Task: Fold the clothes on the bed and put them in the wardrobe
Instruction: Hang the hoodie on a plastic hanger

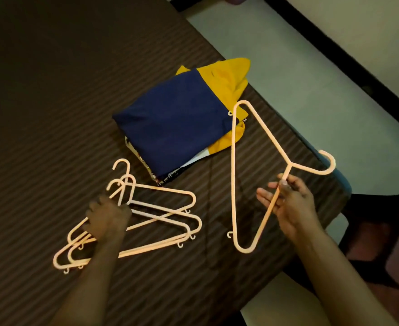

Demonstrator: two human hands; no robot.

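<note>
At the lower left of the frame the left hand (107, 216) presses down, fingers curled over a loose heap of pale plastic hangers (146, 222) lying on the bed (41, 102); it seems to be gathering them near their necks, though whether it has truly closed round any I cannot tell; the hangers look light and stiff, apt to tangle at the hooks and slide on one another. Just above them, at the centre, the folded clothes (172, 128) sit in a neat stack on the striped brown cover, a navy garment on top, a yellow one beneath it showing at the right, and a printed piece at the bottom edge; this pile should be soft and fairly light, likely to slump or shed a layer unless taken from underneath with both hands flat. To the right, the right hand (287, 201) is partly closed, pinching one arm of a single hanger (233, 175) just below its neck, lifted clear of the bed, its far corner overlapping the yellow cloth in view. Both hands are occupied, so the hangers stand between them and the pile; at the far right lies pale floor (299, 78) beyond the bed's corner.
</note>
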